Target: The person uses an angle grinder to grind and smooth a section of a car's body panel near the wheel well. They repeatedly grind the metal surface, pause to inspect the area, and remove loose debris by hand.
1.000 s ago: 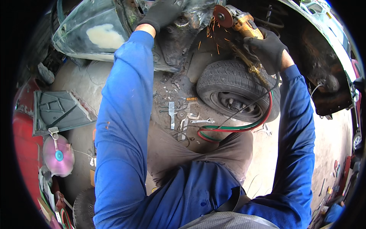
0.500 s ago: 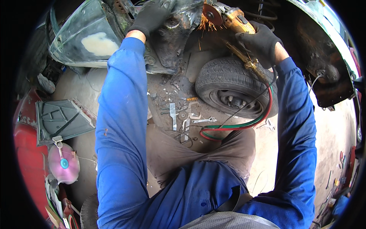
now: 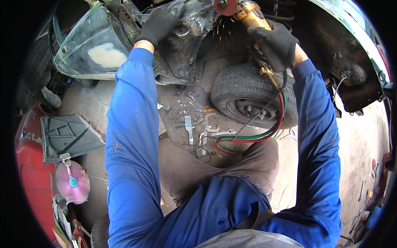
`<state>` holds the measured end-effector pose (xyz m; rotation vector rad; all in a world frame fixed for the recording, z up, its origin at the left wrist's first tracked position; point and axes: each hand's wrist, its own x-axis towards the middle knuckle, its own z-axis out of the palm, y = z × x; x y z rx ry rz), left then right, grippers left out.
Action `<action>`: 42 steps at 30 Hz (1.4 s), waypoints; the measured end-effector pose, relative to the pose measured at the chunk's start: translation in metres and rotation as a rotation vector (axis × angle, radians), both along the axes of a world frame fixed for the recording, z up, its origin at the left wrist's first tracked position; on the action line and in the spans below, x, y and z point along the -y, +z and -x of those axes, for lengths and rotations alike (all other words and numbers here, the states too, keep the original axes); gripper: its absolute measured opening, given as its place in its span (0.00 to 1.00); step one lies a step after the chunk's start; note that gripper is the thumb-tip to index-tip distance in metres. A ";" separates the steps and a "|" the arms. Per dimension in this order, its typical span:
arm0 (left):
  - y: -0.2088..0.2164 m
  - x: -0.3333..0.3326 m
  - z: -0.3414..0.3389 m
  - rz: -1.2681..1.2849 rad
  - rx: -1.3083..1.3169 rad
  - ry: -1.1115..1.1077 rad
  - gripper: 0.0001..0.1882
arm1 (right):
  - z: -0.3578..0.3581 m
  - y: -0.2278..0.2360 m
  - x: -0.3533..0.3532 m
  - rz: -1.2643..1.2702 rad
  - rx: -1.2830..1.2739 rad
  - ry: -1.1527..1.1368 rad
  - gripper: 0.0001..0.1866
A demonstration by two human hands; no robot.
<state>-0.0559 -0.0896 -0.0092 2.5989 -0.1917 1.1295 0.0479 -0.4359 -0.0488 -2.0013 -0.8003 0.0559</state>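
Observation:
My right hand (image 3: 275,45), in a black glove, is closed round the yellow body of an angle grinder (image 3: 253,17). The grinder's reddish disc (image 3: 226,6) meets the edge of the rusty car body metal (image 3: 184,51) near the top of the picture, and a few orange sparks fall below it. My left hand (image 3: 162,24), also gloved, has its fingers bent over the top of that metal, left of the disc; their tips are partly cut off by the picture's edge. Below my right hand a brass torch (image 3: 269,76) lies over the tyre, partly hidden by the hand.
A wheel with its tyre (image 3: 235,84) lies under the work. Red and green hoses (image 3: 264,136) and a dark cord run between it and my knees. Wrenches (image 3: 222,132) and a clamp litter the floor. A grey panel (image 3: 70,136) and a red car body part (image 3: 33,165) are at left.
The grinder and my right hand have shifted slightly up and left in the picture. The sparks have thinned. My left hand stays on the same metal.

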 end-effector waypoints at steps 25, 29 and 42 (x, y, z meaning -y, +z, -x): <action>-0.016 -0.046 -0.023 -0.838 0.245 0.110 0.23 | -0.005 -0.062 0.002 0.395 0.043 -0.037 0.42; -0.015 -0.042 -0.021 -0.812 0.239 0.110 0.22 | 0.017 -0.065 0.009 0.367 -0.011 -0.024 0.43; -0.017 -0.040 -0.015 -0.855 0.221 0.135 0.24 | 0.114 -0.104 0.010 -0.079 -0.407 0.021 0.29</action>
